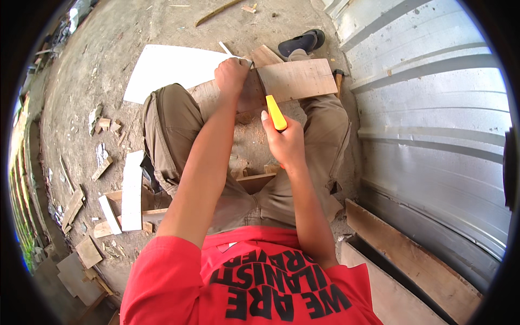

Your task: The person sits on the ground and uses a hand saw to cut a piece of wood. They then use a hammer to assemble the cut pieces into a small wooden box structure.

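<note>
Gripping the yellow-handled saw (275,112) tight in your right hand (284,143), your left hand (231,76) fingers curled on the wooden board (295,80), you have only started the cut.

The scene is seen from a single head-worn fisheye camera, placed above the seated person and aimed steeply down over the chest and lap. The red shirt (254,281) is caught at the lower edge, very near the lens, and both forearms are seen entering from there and running up toward the middle. The left hand (232,76) and right hand (284,142) are held at close range, near the picture's centre, over a plywood board (298,78). The concrete floor (103,65) is spread to the left and top, and a corrugated metal wall (433,108) is bent along the right rim. The corners are blacked out by the lens circle.
</note>
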